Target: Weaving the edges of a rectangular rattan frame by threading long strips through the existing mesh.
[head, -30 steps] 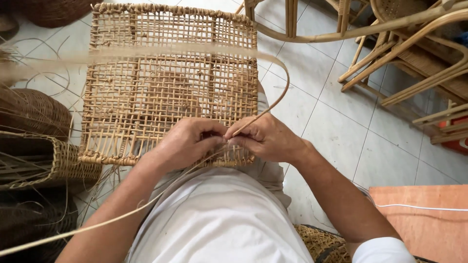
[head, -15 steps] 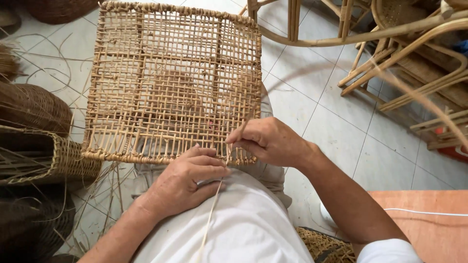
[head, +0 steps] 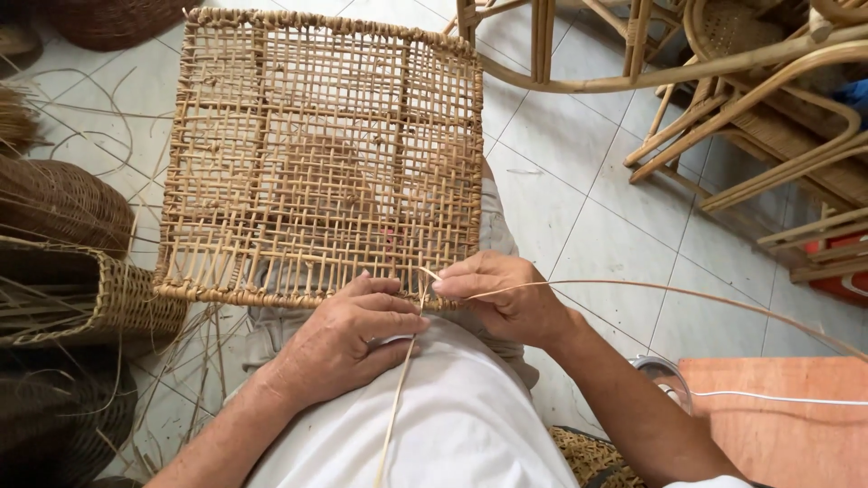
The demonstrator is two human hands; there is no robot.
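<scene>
A square woven rattan panel (head: 316,154) rests on my knees, its near edge against my hands. My left hand (head: 348,339) lies at that near edge, fingers closed on a thin cane strand (head: 398,398) that runs down over my white shirt. My right hand (head: 502,294) pinches the same strand at the panel's near right corner. From it a long loop of cane (head: 687,294) arcs away to the right.
Woven baskets (head: 81,289) and loose cane strips lie on the tiled floor at the left. Rattan chair frames (head: 750,108) stand at the upper right. A reddish board (head: 778,425) with a white cord lies at the lower right.
The long strand, earlier looped high above the panel, has been pulled through and now trails to the right. My left hand has drawn back toward my body along the strand.
</scene>
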